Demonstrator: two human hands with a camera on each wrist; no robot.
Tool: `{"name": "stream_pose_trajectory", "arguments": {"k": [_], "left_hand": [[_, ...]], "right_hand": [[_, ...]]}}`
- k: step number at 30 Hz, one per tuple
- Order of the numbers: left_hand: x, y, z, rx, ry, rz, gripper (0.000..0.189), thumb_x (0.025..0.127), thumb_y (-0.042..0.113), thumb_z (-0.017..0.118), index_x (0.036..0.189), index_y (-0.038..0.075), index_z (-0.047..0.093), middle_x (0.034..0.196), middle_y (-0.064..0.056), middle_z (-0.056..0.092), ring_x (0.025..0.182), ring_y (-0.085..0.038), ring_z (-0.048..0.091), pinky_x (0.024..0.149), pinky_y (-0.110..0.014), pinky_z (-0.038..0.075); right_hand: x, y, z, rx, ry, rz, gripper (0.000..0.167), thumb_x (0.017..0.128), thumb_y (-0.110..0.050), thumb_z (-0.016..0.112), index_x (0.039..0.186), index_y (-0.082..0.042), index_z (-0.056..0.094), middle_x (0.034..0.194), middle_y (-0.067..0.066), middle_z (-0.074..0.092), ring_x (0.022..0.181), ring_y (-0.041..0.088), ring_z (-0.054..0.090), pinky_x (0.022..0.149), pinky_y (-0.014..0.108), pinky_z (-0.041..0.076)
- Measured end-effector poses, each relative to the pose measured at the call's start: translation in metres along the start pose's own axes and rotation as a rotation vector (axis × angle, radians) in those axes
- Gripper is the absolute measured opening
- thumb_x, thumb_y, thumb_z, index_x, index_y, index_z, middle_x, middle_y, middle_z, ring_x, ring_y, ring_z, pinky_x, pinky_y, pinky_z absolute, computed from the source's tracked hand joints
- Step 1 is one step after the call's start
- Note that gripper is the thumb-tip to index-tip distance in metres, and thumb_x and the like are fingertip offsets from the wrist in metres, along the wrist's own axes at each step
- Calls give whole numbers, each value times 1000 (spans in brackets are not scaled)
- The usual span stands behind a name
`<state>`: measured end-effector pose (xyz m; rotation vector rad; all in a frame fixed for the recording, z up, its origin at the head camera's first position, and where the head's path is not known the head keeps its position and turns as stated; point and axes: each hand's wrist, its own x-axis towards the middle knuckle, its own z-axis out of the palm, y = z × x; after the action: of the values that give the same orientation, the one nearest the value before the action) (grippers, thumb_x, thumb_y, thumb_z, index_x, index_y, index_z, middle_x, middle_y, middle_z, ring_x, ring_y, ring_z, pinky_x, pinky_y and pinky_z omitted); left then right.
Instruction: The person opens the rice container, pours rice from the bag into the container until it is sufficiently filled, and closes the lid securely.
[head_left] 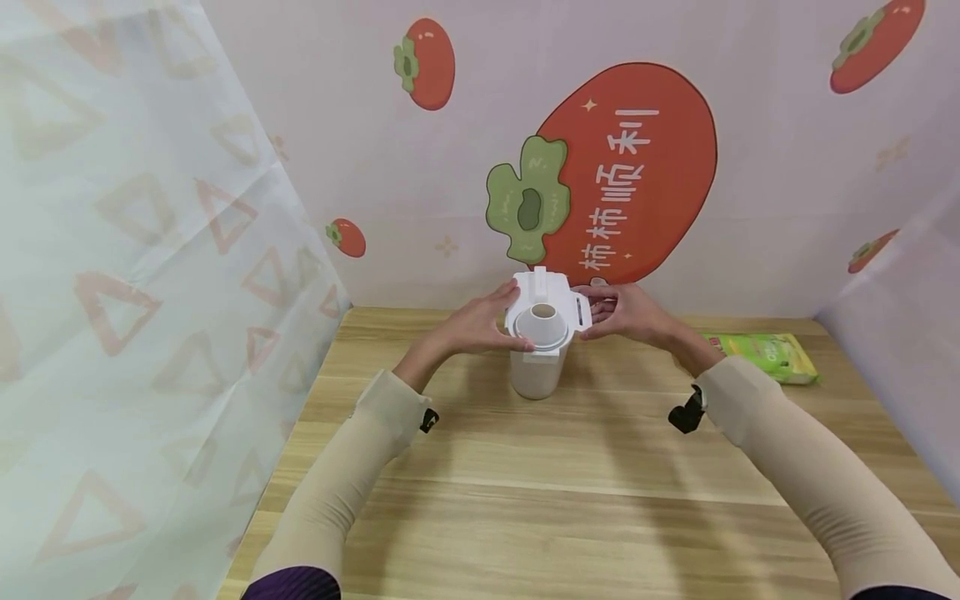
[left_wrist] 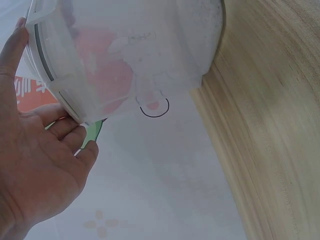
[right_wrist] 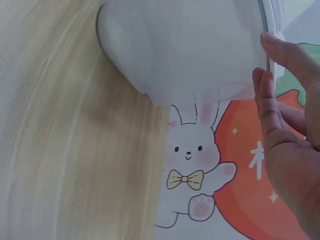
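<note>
A translucent plastic container with a white lid stands upright on the table near the back wall. On the lid sits a white cone-shaped piece with a round opening, and a slotted side flap sticks out to the right. My left hand grips the lid's left side, thumb towards the front and fingers at the back. From the right, my right hand holds the lid's edge by the flap between thumb and fingers. In the right wrist view, its fingertips meet the rim of the container.
A green and yellow packet lies at the table's back right, partly behind the right forearm. The wooden table meets a patterned back wall. A patterned sheet bounds the left side, and a pale panel the right.
</note>
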<state>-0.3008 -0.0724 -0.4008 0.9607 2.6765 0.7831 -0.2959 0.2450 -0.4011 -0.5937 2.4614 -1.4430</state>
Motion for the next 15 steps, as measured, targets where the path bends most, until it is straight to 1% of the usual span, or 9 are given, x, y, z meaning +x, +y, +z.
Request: {"name": "stream_pose_trajectory", "arguments": {"k": [2, 6, 10, 14, 15], "left_hand": [[0, 0, 0, -1, -2, -2, 119, 85, 63, 81, 169, 8, 19, 179, -5, 8, 163, -23, 17, 131, -42, 24], [-1, 2, 0, -9, -4, -5, 118, 84, 63, 82, 170, 10, 19, 179, -4, 8, 163, -24, 19, 131, -42, 25], [0, 2, 0, -12, -5, -7, 118, 84, 62, 82, 170, 9, 19, 179, -4, 8, 163, -23, 18, 131, -41, 25], [-1, 2, -1, -7, -6, -6, 119, 84, 62, 82, 169, 8, 18, 179, -5, 7, 163, -23, 17, 131, -42, 23], [-1, 2, -1, -8, -5, -6, 119, 84, 62, 82, 169, 8, 18, 179, -5, 7, 163, -23, 17, 131, -42, 23]], "right_hand": [[1, -3, -1, -20, -10, 2, 80, 81, -7, 93, 150, 5, 55, 123, 24, 71, 102, 29, 75, 85, 24, 63], [3, -7, -3, -86, -20, 6, 78, 80, -9, 94, 147, 4, 58, 123, 22, 71, 102, 31, 76, 84, 24, 63], [4, -16, -5, -160, -28, -24, 77, 78, -11, 96, 144, 7, 60, 121, 21, 71, 98, 32, 74, 81, 22, 62], [6, -23, -6, -192, -34, -54, 77, 76, -9, 97, 142, 9, 60, 120, 24, 73, 96, 32, 73, 80, 22, 62], [6, -24, -6, -192, -34, -57, 78, 76, -9, 97, 142, 9, 59, 123, 24, 72, 96, 32, 73, 80, 22, 62]]}}
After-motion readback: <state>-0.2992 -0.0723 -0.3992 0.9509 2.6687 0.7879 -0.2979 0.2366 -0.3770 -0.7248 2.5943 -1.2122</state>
